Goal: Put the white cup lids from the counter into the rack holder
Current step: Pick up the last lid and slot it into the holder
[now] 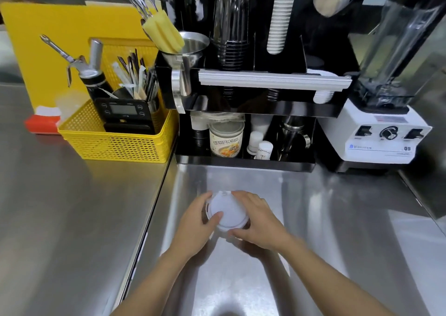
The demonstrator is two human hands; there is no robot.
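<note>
Both hands on it | left hand (195, 224) and right hand (259, 219) cupped around the white cup lids (226, 210) (stack count unclear), fingers curled on the rim | lids low over the steel counter (325, 219) | black rack holder (253, 98) well behind | 2 hands gripping.

Glaring steel counter (72, 219), yellow board (48, 50) against the back wall.
</note>
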